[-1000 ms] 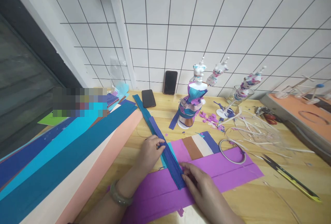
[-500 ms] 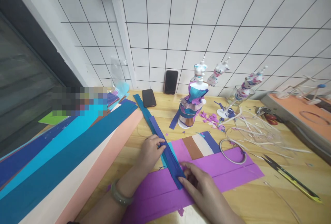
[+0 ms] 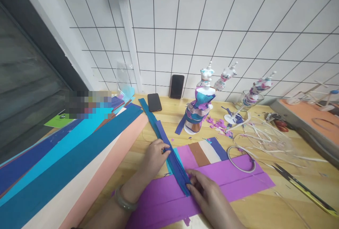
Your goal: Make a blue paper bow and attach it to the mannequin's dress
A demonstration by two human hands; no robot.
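A long dark-blue paper strip [image 3: 176, 165] runs diagonally over a teal strip [image 3: 148, 112]. My left hand [image 3: 155, 156], with a bangle on the wrist, pinches the blue strip's edge about midway along. Near its lower end, my right hand [image 3: 209, 192] has thumb and fingers closed on the strip's right edge. Beneath them lies a creased purple paper sheet [image 3: 156, 204]. Behind it, a panel of colored bands [image 3: 198, 154] shows pink, brown, cream and blue. A small mannequin [image 3: 203, 98] in a layered paper dress stands beyond the strips.
Long colored paper sheets [image 3: 79, 153] cover the left side. Two phones stand or lie at the back, one a dark phone [image 3: 154, 102]. To the right are a wire coil [image 3: 254, 165], tangled pale strips [image 3: 265, 130], yellow-handled snips [image 3: 304, 188], paper scraps [image 3: 217, 122] and an orange-topped box [image 3: 307, 116].
The camera view has shifted slightly. My right thumb moved onto the strip's lower part, then back to its right edge. My left hand keeps its pinch in place.
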